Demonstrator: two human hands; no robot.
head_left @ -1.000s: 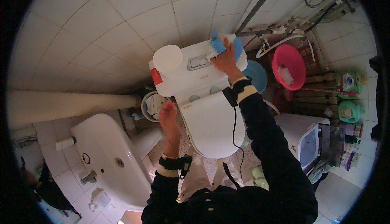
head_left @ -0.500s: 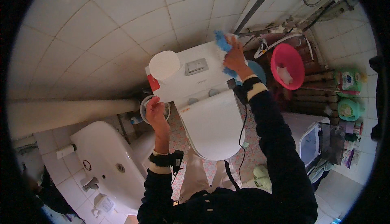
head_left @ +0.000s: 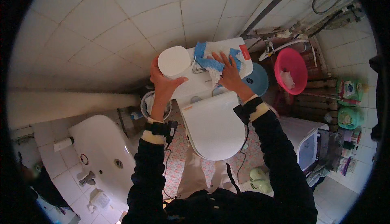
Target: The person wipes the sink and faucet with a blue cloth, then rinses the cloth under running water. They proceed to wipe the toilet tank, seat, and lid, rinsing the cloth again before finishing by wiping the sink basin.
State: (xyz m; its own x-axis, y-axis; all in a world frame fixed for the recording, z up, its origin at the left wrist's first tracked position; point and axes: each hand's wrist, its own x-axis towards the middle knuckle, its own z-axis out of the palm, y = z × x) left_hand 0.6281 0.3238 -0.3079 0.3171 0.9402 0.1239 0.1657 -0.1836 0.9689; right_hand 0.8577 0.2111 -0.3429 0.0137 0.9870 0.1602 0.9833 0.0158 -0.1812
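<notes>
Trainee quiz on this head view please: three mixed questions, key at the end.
1. Multiple choice: what is directly under the right hand?
A) Pink basin
B) Blue-and-white cloth
C) Sink tap

2. True or false: the toilet lid is raised.

3. Short answer: which hand is curled around the round white-topped object?

Key:
1. B
2. False; the toilet lid is down.
3. The left hand.

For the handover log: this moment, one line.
left hand: around white item | right hand: on blue-white cloth | cloth: on toilet tank
</notes>
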